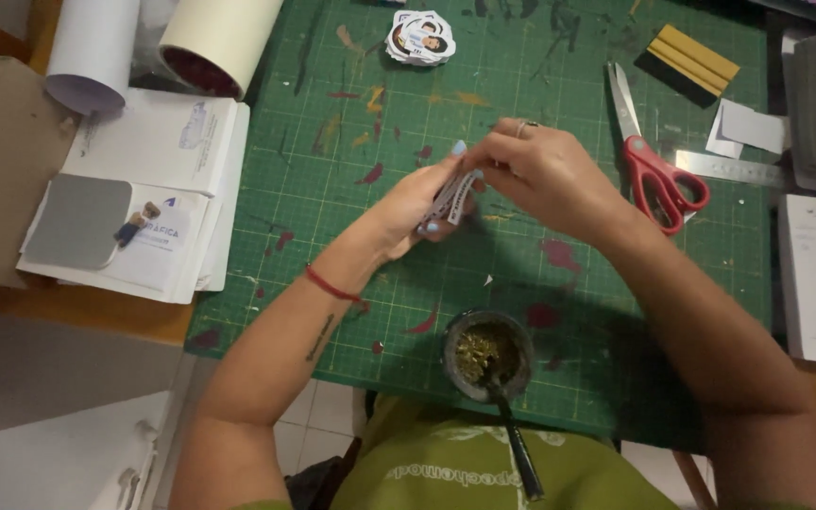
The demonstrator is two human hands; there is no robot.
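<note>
- Head view, looking straight down on a green cutting mat (521, 312) with grid lines and dried paint smears.
- Left hand (417, 203): fingers curled around a small stack of cut stickers (453, 200), gripping it from below and behind; a fingertip with pale blue polish rests on the upper edge. Red cord around the wrist.
- Right hand (545, 175): closed in a pinch on the top end of the same sticker stack, thumb and fingertips meeting at the stack's upper edge. Ring on one finger.
- Sticker stack: held in the air above the middle of the mat, between both hands, tilted; printed faces mostly hidden, details too small to read.
- Second pile of stickers (420, 38) lies on the mat near its far edge, well apart from the hands.
- Red-handled scissors (652, 161) lie flat on the mat just right of the right hand, not touching it.
- Yellow and black squeegee (688, 62) at the far right corner of the mat; metal ruler (734, 168) beside the scissors' handles.
- Dark cup of green herb (486, 354) with a metal straw stands on the near edge of the mat, under the right forearm.
- Left of the mat: white paper pads (158, 189) stacked with a grey card on top, and two rolls (153, 42) of sheet material behind them.
</note>
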